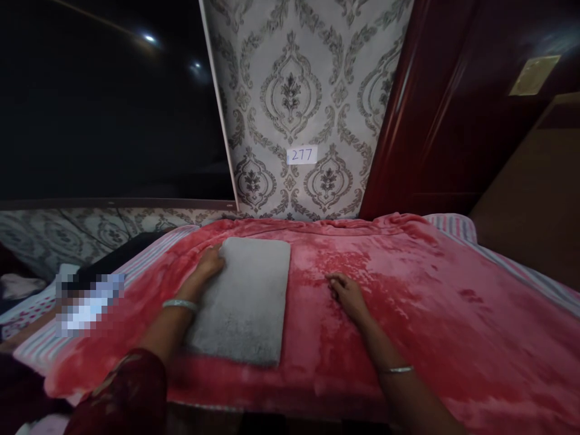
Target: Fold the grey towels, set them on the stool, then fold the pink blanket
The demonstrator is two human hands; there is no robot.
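A folded grey towel lies flat on a red plush blanket that covers the bed. My left hand rests on the towel's far left corner, with its fingers curled over the edge. My right hand lies flat on the blanket to the right of the towel, fingers stretched out and holding nothing. Both wrists wear a thin bangle.
A striped sheet shows under the blanket at both sides. Patterned wallpaper with a label reading 277 stands behind the bed. A dark red wooden panel rises at the right. Dark clothing lies at the left.
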